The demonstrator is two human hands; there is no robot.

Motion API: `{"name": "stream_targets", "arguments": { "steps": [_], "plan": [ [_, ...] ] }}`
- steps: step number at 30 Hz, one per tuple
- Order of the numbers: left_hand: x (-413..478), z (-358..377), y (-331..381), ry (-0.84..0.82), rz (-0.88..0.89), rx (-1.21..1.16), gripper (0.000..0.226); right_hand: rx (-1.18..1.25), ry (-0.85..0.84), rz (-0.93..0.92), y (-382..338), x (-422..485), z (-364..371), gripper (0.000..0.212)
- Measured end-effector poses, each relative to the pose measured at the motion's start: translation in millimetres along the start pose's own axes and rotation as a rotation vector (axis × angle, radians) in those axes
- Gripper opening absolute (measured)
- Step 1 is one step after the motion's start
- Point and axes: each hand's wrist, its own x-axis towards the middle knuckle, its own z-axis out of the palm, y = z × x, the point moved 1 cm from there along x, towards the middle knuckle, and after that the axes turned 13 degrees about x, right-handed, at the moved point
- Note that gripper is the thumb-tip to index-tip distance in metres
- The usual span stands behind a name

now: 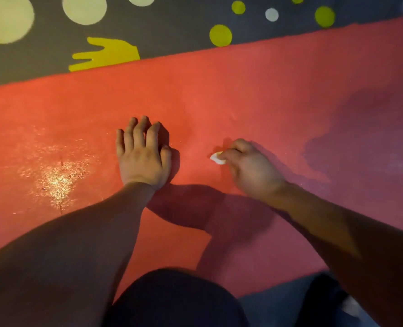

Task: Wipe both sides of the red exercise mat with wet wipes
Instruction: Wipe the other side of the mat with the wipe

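Head view: looks down along two bare forearms reaching forward over the mat.
Red exercise mat (pixel 243 90): spread flat on the floor, crossing the picture from left edge to right edge; far edge slants against the dark floor, near edge shows at lower right.
Left hand (pixel 144 156): palm down on the mat near its middle, wrist bent back, forearm running straight in from lower left.
Left grip: spread, fingers straight and slightly apart, thumb close beside the forefinger; holds nothing, presses flat on the mat.
Right hand (pixel 250 168): just right of the left hand and apart from it, knuckles up, forearm coming in from lower right.
Right grip: fingers curled, pinching the wipe and holding it down against the mat.
Wet wipe (pixel 217 158): small, white, bunched; only a corner pokes out on the left side of the right hand, touching the mat.
Glistening patch (pixel 56 175): on the mat, left of the left hand.
Darker patch (pixel 372 138): on the mat's right part; damp or shadow, cannot tell.
Floor (pixel 172 24): dark grey with pale and yellow-green dots; yellow hand shape (pixel 106 54) cut off by the mat's far edge.
Knee (pixel 172 300): dark-clothed, bottom centre, over the mat's near part.
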Motion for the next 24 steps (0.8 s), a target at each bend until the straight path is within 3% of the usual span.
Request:
{"name": "stream_targets", "arguments": {
  "steps": [3, 8, 12, 14, 20, 22, 24],
  "plan": [
    [1, -2, -2, -0.009, -0.005, -0.018, 0.059, -0.088, -0.005, 0.027, -11, 14, -23, 0.037],
    [1, -1, -2, 0.02, -0.015, -0.041, 0.058, -0.205, -0.104, -0.172, -8, 74, -28, 0.029],
    [2, 7, -3, 0.058, -0.037, -0.056, 0.056, -0.198, 0.229, -0.076, 25, 128, -20, 0.03],
    [3, 9, -4, 0.075, -0.042, -0.061, 0.056, -0.159, 0.283, -0.083, 19, 124, 2, 0.031],
    [2, 11, -5, 0.086, -0.037, -0.05, 0.056, -0.176, -0.011, -0.397, -8, 71, 37, 0.026],
    [3, 12, -4, 0.083, -0.041, -0.047, 0.056, -0.219, 0.138, -0.331, 8, 102, 23, 0.025],
    [4, 12, -4, 0.08, -0.05, -0.049, 0.057, -0.203, 0.378, -0.14, 21, 141, 3, 0.032]
  ]
}}
